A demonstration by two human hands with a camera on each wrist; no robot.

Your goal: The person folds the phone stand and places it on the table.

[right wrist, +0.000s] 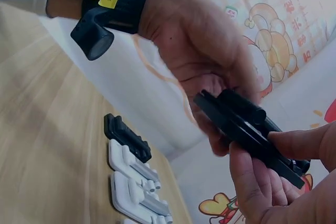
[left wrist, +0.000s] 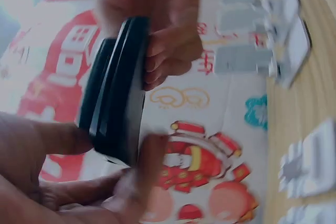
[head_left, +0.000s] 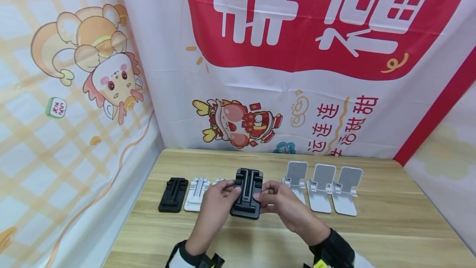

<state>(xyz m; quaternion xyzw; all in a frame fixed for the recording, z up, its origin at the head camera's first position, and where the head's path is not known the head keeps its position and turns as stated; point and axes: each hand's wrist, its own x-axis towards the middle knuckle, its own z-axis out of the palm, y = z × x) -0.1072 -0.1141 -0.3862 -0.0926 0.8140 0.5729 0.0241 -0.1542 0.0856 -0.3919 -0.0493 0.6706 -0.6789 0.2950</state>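
A black folded phone stand [head_left: 247,193] is held up above the wooden table, its hinged arms facing the head camera. My left hand [head_left: 216,204] pinches its left edge, thumb on the front and fingers behind. On the opposite edge my right hand [head_left: 285,206] grips it the same way, as the right wrist view also shows with the thumb lying on the stand [right wrist: 247,132]. The left wrist view catches the stand [left wrist: 116,95] edge-on, its layers folded together. Part of its back is hidden by fingers.
Left of my hands lie another black folded stand [head_left: 173,195] and a white folded stand [head_left: 196,195], with more white partly behind my left hand. On the right, three white stands [head_left: 345,191] stand unfolded in a row. Printed cloth [head_left: 174,106] hangs behind the wooden table [head_left: 394,218].
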